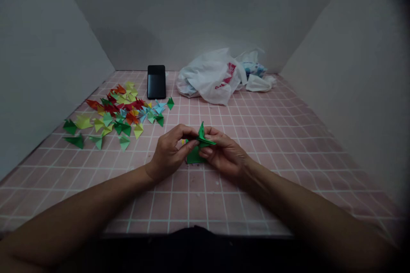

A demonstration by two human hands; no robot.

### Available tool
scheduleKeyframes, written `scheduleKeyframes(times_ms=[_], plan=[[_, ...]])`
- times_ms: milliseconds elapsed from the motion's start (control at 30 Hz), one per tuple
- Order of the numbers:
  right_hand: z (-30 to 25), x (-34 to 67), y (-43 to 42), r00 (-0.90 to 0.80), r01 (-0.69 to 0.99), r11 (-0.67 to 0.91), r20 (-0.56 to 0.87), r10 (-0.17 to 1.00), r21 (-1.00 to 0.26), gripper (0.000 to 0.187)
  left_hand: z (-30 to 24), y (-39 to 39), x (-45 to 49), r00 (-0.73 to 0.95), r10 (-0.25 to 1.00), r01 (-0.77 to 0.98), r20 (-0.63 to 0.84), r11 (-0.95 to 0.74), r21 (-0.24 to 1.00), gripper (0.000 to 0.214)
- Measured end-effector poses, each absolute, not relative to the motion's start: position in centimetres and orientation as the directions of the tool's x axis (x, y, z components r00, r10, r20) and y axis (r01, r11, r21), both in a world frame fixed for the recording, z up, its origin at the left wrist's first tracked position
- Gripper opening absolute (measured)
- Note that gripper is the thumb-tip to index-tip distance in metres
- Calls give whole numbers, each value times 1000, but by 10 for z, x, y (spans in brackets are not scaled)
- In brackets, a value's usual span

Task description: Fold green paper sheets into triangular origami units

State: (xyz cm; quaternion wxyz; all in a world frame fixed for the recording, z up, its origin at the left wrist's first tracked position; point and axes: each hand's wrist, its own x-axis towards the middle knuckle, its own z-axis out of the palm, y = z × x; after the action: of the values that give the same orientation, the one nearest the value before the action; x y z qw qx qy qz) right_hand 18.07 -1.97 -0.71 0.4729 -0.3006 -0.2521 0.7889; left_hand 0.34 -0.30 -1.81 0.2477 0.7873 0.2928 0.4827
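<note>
A small folded green paper piece, with one point standing up and another toward the right, is held between both hands above the table. My left hand pinches its left side between thumb and fingers. From the right, my right hand grips it with thumb and fingertips. Below the hands lies a flat green paper sheet, partly covered by them. A bit of yellow and orange shows behind my left thumb, too small to name.
Many folded paper pieces in red, orange, yellow, green and blue lie spread at the left. A black phone rests behind them. White plastic bags lie at the back wall. Pale walls enclose the pink checked tablecloth.
</note>
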Motion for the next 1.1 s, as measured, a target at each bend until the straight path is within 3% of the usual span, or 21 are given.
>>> scheduleKeyframes(times_ms=[233,567,833,1100], plan=[[-12,180,-20,-337,-593,-373,-200,920,-714,27,-19,-1,3,340,755,263,560,-649,714,9],[-15,180,-24,-233,-529,-265,-163,959,-806,29,-26,3,4,339,850,152,404,-473,868,11],[-15,180,-23,-195,-500,-241,-163,967,-832,29,-25,3,3,397,772,123,497,-581,804,9],[-17,180,-23,-212,-511,-246,-157,965,-823,25,-26,6,2,395,799,181,453,-551,814,5]])
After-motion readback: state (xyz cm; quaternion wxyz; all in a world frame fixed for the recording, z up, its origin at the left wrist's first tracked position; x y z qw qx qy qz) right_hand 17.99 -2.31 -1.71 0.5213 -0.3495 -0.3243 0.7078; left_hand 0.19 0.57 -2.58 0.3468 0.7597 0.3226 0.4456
